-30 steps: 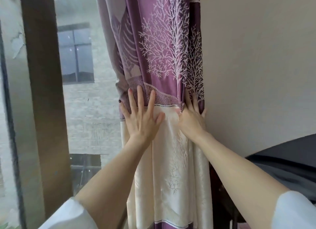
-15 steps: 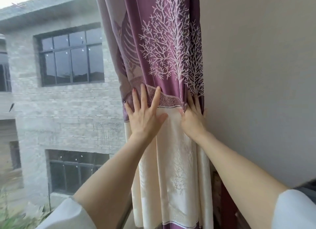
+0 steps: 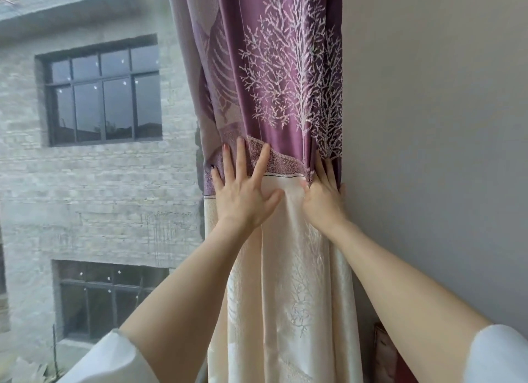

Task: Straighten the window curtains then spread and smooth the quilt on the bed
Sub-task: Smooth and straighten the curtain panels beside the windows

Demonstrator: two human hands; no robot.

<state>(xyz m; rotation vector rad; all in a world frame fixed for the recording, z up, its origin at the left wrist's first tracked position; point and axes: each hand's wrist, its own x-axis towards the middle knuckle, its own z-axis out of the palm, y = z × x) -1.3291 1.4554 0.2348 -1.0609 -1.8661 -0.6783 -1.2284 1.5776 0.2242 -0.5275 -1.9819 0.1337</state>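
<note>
A gathered curtain [image 3: 274, 97], purple with white tree patterns above and cream below, hangs beside the wall. My left hand [image 3: 243, 191] presses flat on it with fingers spread, across the seam between purple and cream. My right hand [image 3: 324, 195] lies on the curtain's right folds next to the wall, fingers straight and partly tucked into a fold. The bed and quilt are out of view.
A plain grey wall [image 3: 443, 139] fills the right side. Through the window pane [image 3: 85, 182] I see a grey brick building with dark windows. A reddish object [image 3: 385, 354] sits low behind the curtain at the right.
My view has swung left and up, so the brown window frame and the dark bedding at lower right have left the view. Both hands stay pressed on the curtain at the same spot.
</note>
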